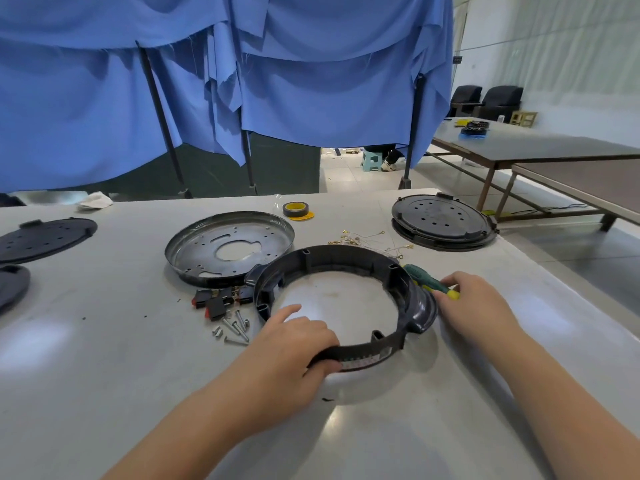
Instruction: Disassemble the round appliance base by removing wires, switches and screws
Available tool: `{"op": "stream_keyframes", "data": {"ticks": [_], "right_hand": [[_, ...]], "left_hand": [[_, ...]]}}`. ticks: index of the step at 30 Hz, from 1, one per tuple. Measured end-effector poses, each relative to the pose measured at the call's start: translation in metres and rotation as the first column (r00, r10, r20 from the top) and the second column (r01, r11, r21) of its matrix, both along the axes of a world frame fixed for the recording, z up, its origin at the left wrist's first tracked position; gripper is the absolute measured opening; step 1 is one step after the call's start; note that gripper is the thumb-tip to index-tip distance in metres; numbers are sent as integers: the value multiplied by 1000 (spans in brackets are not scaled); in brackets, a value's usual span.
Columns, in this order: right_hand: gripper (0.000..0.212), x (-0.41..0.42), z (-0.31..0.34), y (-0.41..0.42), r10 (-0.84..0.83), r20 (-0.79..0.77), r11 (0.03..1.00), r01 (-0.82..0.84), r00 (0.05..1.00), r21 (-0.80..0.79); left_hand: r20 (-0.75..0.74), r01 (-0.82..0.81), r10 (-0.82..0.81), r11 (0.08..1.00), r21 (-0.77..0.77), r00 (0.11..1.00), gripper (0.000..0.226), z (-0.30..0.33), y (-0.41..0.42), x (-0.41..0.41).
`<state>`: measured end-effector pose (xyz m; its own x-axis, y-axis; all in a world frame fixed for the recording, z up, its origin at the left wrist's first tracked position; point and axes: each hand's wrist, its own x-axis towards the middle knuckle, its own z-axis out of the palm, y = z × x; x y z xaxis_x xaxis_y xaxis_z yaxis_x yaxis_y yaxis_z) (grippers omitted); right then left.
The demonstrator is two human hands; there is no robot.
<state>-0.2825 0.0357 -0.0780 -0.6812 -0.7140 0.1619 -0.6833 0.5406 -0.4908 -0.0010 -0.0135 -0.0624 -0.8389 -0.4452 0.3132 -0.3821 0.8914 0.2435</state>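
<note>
Head view: dark plastic ring (346,296), hollow through the middle, lying flat toward the near right part of the grey table (104,375), with ribbed inner wall, small screw posts and a flared lip on its right side. Probably light and fairly stiff, a little springy if squeezed; smooth outside, so best taken across the wall at the near rim or by the lip. Left hand (294,344) gripping the near rim, thumb outside, fingers curled over the top, forefinger stretched along the inside. Right hand (481,303) lying beside the lip with fingers bent over a green and yellow screwdriver (429,284); cannot tell whether actually clasping it. Just left of the ring: black switches (218,301) with red rockers and a loose heap of screws (233,327). Behind it, thin wires (367,240) with brass ends. Metal dish (228,247) touching the ring's far left; tape roll (296,209) near the far edge
</note>
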Motion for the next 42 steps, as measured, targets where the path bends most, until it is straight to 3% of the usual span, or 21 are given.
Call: {"op": "stream_keyframes", "data": {"ticks": [10, 24, 32, 38, 42], "right_hand": [[33, 6, 4, 1, -15, 20, 999, 14, 1000, 48], [22, 7, 7, 6, 35, 69, 998, -38, 997, 40], [19, 6, 9, 8, 39, 130, 998, -44, 991, 34], [35, 1, 19, 10, 72, 178, 987, -96, 981, 126], [63, -4, 24, 12, 100, 258, 974, -147, 961, 169]], "left_hand": [[-98, -9, 13, 999, 38, 995, 8, 0, -1, -3], [8, 8, -8, 1000, -28, 1000, 14, -10, 0, -5], [-7, 26, -27, 998, -51, 1000, 17, -12, 0, -6], [-116, -42, 60, 988, 150, 991, 45, 2, -15, 8], [-214, -128, 191, 952, 277, 958, 37, 21, -39, 22]]}}
